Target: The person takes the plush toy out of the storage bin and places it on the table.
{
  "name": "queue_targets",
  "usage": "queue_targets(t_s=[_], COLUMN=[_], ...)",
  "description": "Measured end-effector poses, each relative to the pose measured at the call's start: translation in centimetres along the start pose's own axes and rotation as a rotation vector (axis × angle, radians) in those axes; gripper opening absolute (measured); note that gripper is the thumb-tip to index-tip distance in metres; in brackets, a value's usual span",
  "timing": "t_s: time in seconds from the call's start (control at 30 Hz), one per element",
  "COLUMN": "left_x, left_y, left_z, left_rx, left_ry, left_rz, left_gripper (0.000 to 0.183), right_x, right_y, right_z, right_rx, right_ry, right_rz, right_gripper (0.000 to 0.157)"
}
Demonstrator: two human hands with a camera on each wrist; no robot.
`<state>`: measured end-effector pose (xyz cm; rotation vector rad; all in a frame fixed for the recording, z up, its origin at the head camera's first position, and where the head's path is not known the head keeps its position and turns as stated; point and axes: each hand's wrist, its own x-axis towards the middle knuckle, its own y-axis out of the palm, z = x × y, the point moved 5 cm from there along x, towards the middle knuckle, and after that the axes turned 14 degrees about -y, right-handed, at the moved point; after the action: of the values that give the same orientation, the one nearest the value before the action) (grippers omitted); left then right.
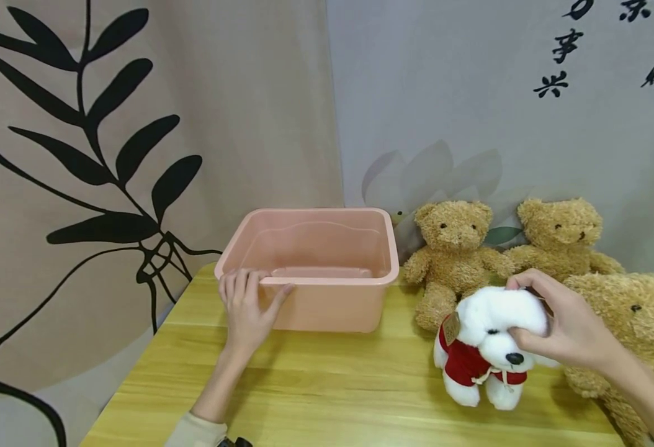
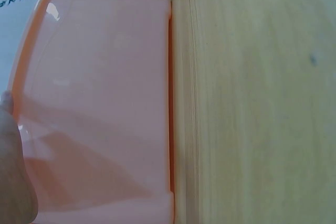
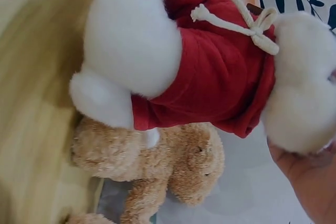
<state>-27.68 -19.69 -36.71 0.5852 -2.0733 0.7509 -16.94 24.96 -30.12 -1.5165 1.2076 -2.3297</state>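
Observation:
My left hand (image 1: 250, 313) grips the front rim of a pink plastic bin (image 1: 327, 305), fingers over the edge and thumb along the outer wall. In the left wrist view, part of that hand shows at the edge, against the bin's wall (image 2: 105, 77). With my right hand (image 1: 569, 326) I hold a white plush dog (image 1: 497, 313) by the head, thumb and fingers on either side. The dog wears a red hooded top (image 3: 220, 77) with a white drawstring. Its body hangs upright close above or on the table; I cannot tell whether the feet touch.
Two tan teddy bears (image 1: 455, 239) (image 1: 561, 239) sit against the wall, right of the bin. A bigger-looking tan bear (image 1: 634, 316) is at the near right, beside my right forearm. The wooden table (image 1: 332, 385) ends at a slanted left edge.

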Motion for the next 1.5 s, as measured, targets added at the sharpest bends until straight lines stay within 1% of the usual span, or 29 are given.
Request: queue_targets(t_s=[0.13,0.3,0.47,0.57,0.77,0.87,1.0,1.07,1.13,1.23,1.33,1.4,1.47,1.5], left_x=[0.1,0.1,0.0,-0.1,-0.1,-0.1,-0.1,-0.1,-0.1,0.1,0.3,0.4,0.5,0.5], left_y=[0.0,-0.1,-0.2,-0.2,-0.5,-0.6,-0.7,-0.7,-0.7,-0.8,-1.1,-1.3,-1.5,-1.6], left_z=[0.0,-0.1,-0.2,-0.1,0.0,0.2,0.3,0.4,0.4,0.4,0.4,0.4,0.3,0.3], left_rx=[-0.001,-0.005,-0.01,-0.009,-0.009,-0.008,-0.005,-0.004,0.0,0.016,0.04,0.055,0.065,0.066], left_ry=[-0.004,-0.002,0.002,0.004,0.004,0.005,0.004,0.004,0.005,-0.001,-0.027,-0.051,-0.067,-0.069], left_rz=[0.008,0.011,0.011,0.013,0.019,0.017,0.024,0.031,0.037,0.052,0.099,0.144,0.18,0.188], left_gripper=[0.06,0.06,0.059,0.058,0.058,0.059,0.058,0.058,0.058,0.06,0.059,0.056,0.051,0.049], right_x=[-1.1,-2.1,-2.7,-3.1,-3.8,-3.9,-3.8,-3.8,-3.7,-3.7,-3.6,-3.6,-3.5,-3.5], right_y=[0.4,0.7,0.8,0.8,1.3,1.9,2.5,2.6,2.6,2.6,2.5,2.3,2.3,2.3], right_z=[0.2,0.5,0.9,1.2,1.8,1.9,1.9,1.9,1.8,1.4,0.8,0.3,-0.1,-0.3], right_rx=[0.018,0.014,0.048,0.073,0.18,0.244,0.27,0.273,0.301,0.39,0.467,0.48,0.45,0.423], right_ry=[0.001,0.023,-0.018,-0.028,-0.075,-0.083,-0.066,-0.06,-0.063,-0.087,-0.09,-0.056,-0.018,0.015], right_rz=[0.021,0.034,0.038,0.031,-0.045,-0.043,-0.024,-0.023,-0.033,-0.07,-0.105,-0.108,-0.102,-0.087], right_gripper=[0.065,0.067,0.068,0.068,0.068,0.07,0.074,0.071,0.064,0.049,0.042,0.041,0.041,0.04])
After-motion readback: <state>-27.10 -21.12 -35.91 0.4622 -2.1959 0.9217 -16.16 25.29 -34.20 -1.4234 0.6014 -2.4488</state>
